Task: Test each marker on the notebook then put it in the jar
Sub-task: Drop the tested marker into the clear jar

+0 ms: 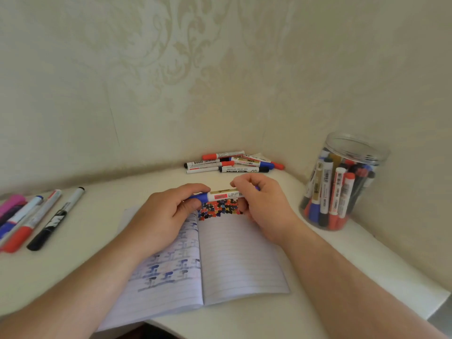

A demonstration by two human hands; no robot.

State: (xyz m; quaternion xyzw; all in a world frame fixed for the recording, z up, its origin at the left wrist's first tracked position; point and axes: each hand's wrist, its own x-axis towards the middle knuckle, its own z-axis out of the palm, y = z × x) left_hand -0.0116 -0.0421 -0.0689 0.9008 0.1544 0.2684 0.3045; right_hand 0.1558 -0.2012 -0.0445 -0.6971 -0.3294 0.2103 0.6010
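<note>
A white tabletop (244,316) meets a cream patterned wall; on it lies an open lined paper notebook (234,260), its right page dotted with red, blue and black marks at the top; the clear plastic jar (342,182) of markers stands at the right; just above the notebook, the left hand (168,211) grips the blue cap and the right hand (261,201) pinches the barrel of a white blue-capped marker (220,195), held level.

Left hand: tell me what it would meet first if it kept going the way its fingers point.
The left hand, gripping the blue cap end of the white-barrelled marker, points right along the marker. It would probably meet the right hand, which holds the other end, though depth is unclear.
</note>
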